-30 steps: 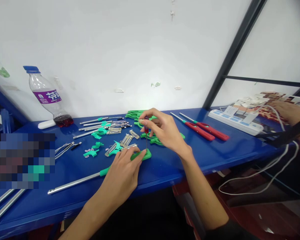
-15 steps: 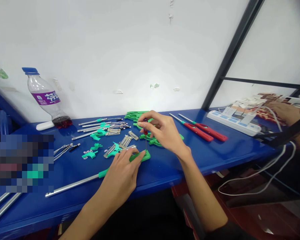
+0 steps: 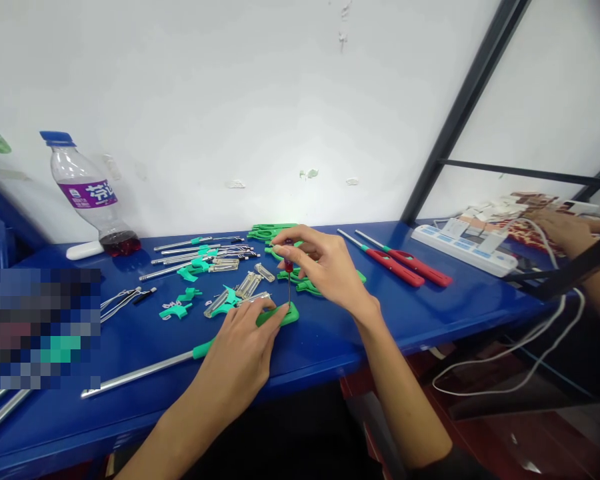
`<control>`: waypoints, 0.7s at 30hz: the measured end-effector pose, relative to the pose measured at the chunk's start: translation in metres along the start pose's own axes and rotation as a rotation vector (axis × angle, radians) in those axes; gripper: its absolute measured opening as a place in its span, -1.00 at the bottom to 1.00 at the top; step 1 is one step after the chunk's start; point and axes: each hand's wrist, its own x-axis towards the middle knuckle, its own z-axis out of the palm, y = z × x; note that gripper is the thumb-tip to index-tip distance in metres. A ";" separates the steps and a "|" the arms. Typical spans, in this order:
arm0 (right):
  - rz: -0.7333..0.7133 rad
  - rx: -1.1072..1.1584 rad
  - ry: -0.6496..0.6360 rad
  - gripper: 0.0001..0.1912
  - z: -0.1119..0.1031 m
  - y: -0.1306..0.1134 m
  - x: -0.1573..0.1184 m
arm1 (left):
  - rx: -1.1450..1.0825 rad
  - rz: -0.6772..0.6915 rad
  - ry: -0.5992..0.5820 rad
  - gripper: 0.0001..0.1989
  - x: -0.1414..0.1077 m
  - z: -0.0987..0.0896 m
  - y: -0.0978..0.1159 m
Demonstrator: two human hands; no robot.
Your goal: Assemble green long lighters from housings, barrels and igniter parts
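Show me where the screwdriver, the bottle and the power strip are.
Screwdriver (image 3: 289, 267): head view, on its red handle.
Bottle (image 3: 90, 195): head view, on its purple label.
Power strip (image 3: 460, 252): head view, on its white casing.

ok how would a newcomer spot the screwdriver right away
On the blue table, the left hand steadies a green lighter near the front edge. Above that lighter's end, the right hand holds the screwdriver upright. Unlike the red lighters lying flat, its thin shaft points down.

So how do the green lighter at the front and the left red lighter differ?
The left red lighter lies untouched; the green lighter is held under the left grip. The green lighter's barrel points left, the left red lighter's toward the wall. Both have silver barrels and green collars.
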 end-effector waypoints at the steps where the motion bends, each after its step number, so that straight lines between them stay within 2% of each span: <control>1: 0.001 -0.009 -0.004 -0.87 0.000 0.000 0.000 | 0.000 0.003 -0.003 -0.57 0.000 0.000 0.000; 8: -0.015 0.038 -0.034 -0.83 0.001 0.000 0.001 | 0.001 0.017 -0.016 -0.54 -0.001 -0.002 -0.001; 14: -0.036 0.124 -0.123 -0.77 0.001 -0.005 -0.002 | 0.006 0.023 -0.014 -0.53 0.000 -0.001 -0.002; 18: -0.034 0.144 -0.143 -0.84 0.000 -0.008 -0.002 | 0.006 0.021 -0.029 -0.51 0.001 -0.002 -0.001; 21: -0.045 0.051 -0.090 -0.91 0.000 -0.007 -0.001 | 0.000 0.003 -0.063 -0.48 0.001 -0.003 0.000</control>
